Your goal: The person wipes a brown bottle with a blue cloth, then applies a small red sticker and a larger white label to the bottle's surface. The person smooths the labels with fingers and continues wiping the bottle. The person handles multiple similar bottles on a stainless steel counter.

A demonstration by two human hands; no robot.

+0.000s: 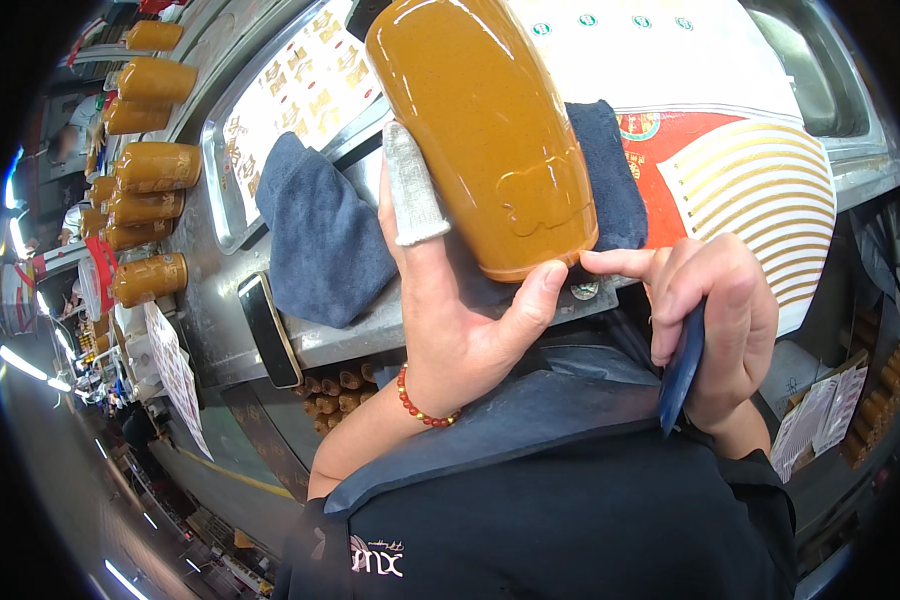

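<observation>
A large glossy brown bottle [480,130] lies tilted in front of me, a raised outline on its side near the lower end. My left hand [450,300] supports it from the left, with the thumb at its lower rim. A pale knitted finger sleeve [413,185] covers one finger of that hand. My right hand [715,310] touches the same rim with the tip of its index finger. Its other fingers are curled round a thin, flat blue tool [683,370], whose exact kind I cannot make out. Dark blue cloth [608,175] shows behind the bottle.
Left of the bottle lie a folded blue towel [325,235], a phone [270,330] and a metal tray [220,215] with gold-printed sheets [305,85]. Several brown bottles [157,167] line the far left. A gold-striped sheet [760,200] lies at right.
</observation>
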